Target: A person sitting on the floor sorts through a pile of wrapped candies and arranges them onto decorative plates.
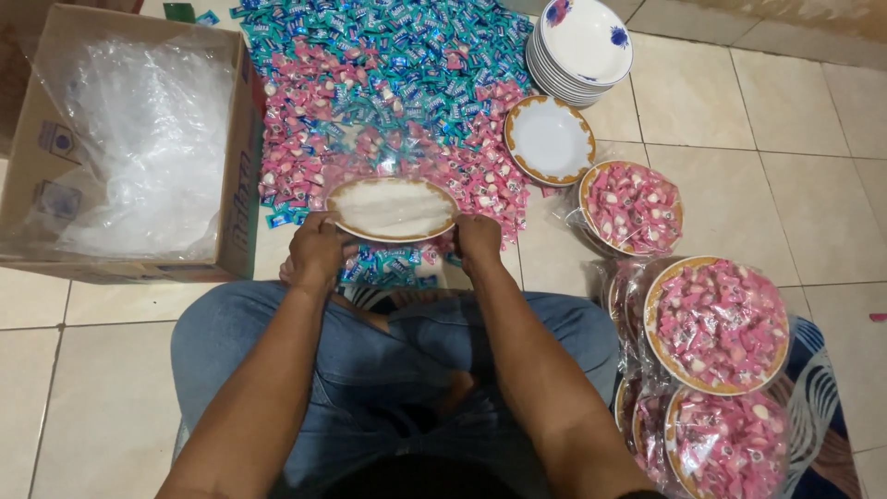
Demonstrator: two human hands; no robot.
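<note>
My left hand [316, 251] and my right hand [478, 238] grip the near rim of a white plate with a gold edge [392, 209], one on each side. A clear plastic bag [370, 157] is wrapped over the plate. The plate hangs just above a heap of pink and teal wrapped candies [388, 83] on the tiled floor. A few teal candies [383, 266] lie just under my hands. I sit cross-legged in blue jeans [370, 360].
A cardboard box of clear plastic bags [139, 139] stands at the left. A stack of white plates [580, 46] and one empty gold-rimmed plate [549, 139] lie beyond the heap. Three bagged plates of pink candies [631, 207], [717, 323], [730, 444] sit at the right.
</note>
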